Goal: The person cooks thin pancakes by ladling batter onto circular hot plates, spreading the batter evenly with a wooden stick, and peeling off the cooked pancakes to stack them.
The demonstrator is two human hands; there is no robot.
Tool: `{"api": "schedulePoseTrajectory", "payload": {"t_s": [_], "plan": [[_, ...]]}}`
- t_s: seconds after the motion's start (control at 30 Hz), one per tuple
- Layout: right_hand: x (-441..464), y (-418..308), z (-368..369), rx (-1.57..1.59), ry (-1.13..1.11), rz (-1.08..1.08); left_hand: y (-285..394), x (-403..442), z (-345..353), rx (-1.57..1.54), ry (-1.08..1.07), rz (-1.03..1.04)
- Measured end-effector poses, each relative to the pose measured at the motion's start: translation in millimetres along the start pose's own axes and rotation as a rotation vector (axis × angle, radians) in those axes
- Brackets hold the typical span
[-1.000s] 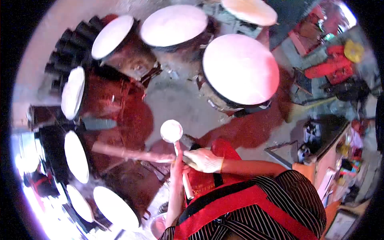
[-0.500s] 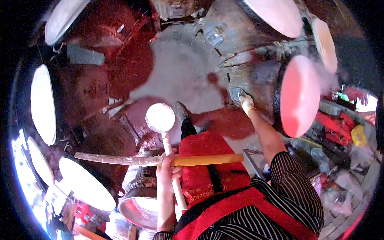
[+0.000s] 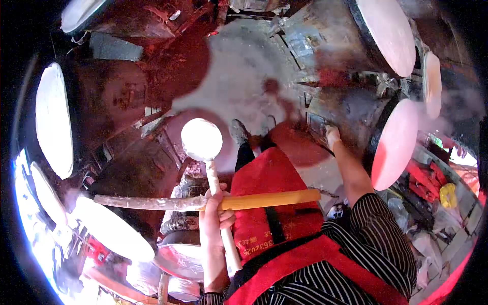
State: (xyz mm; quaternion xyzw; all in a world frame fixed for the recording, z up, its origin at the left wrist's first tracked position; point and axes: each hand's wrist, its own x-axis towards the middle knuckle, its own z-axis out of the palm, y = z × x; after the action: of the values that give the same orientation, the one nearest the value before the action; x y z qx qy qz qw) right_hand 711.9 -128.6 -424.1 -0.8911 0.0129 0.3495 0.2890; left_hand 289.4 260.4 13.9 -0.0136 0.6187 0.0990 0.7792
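Observation:
My left hand is closed around two things that cross in it. One is a ladle with a round, white bowl and a pale handle running down toward my apron. The other is a long wooden stick, yellowish on the right and coated whitish on the left, lying crosswise. My right arm reaches forward, and my right hand is closed at the edge of a small metal door low on a drum-like stove. Its fingertips are partly hidden. A wide round pan with pinkish-white contents tops that stove.
Several more drum stoves with wide round tops ring me, such as a white one at left and a pinkish one at upper right. Pale floor with dark red patches lies between them. Plastic bags and red items lie at right.
The view has turned, so the stoves on the right sit farther right and lower. My right hand stays at the metal door. Both shoes show now; my left hand keeps its hold.

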Motion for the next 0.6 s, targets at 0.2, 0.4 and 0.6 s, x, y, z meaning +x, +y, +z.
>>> {"api": "schedulePoseTrajectory", "payload": {"t_s": [0.2,0.4,0.6], "plan": [[-30,-53,-3,-0.098,0.027,0.105,7,-5,7,-0.041,-0.022,-0.012],[-62,-149,58,-0.071,-0.447,0.051,7,-25,13,-0.015,-0.038,0.067],[-308,-523,66,-0.368,-1.834,-0.890,17,-30,27,-0.145,-0.168,0.266]]}}
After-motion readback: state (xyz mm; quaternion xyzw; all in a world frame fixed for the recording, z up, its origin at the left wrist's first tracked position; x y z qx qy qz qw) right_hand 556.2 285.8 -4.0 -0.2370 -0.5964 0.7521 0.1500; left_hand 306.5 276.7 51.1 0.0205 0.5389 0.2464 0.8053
